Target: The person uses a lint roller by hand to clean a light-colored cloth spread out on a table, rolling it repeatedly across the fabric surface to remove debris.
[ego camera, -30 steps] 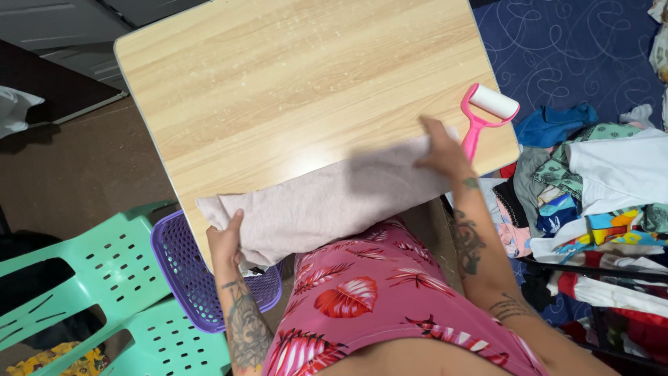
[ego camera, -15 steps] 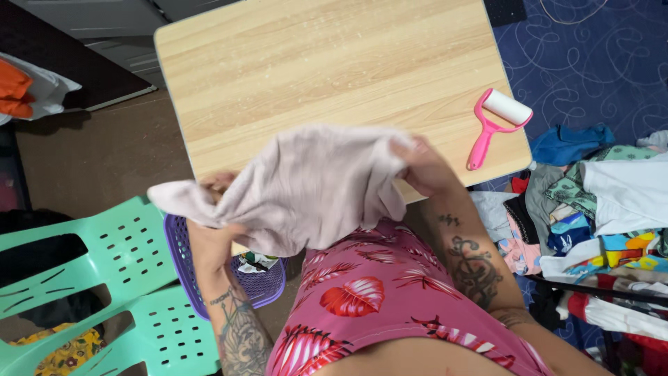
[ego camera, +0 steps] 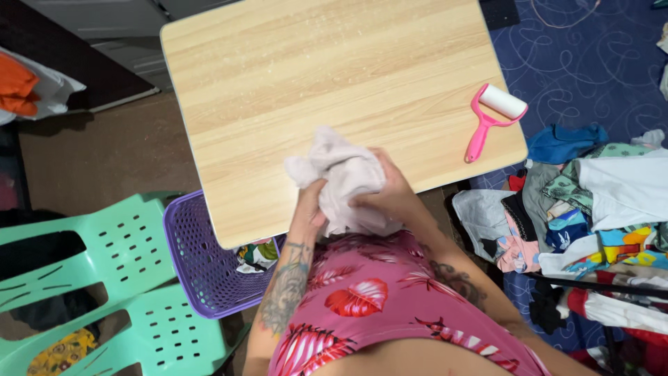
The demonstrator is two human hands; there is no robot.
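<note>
Both my hands hold a pale pinkish-grey cloth (ego camera: 342,174), bunched into a lump over the near edge of the light wooden table (ego camera: 292,76). My left hand (ego camera: 310,206) grips its left side from below. My right hand (ego camera: 387,195) clasps its right side. A pink-handled lint roller (ego camera: 489,118) with a white roll lies on the table's right corner, apart from my hands.
A purple perforated basket (ego camera: 202,261) with some fabric inside stands under the table's near-left corner. Mint-green plastic chairs (ego camera: 118,278) sit to the left. A heap of mixed clothes (ego camera: 591,202) lies to the right on a blue patterned rug (ego camera: 584,63).
The cloth was spread along the table edge, then lifted by both hands. My hands have now come together and gathered it into a tight bunch.
</note>
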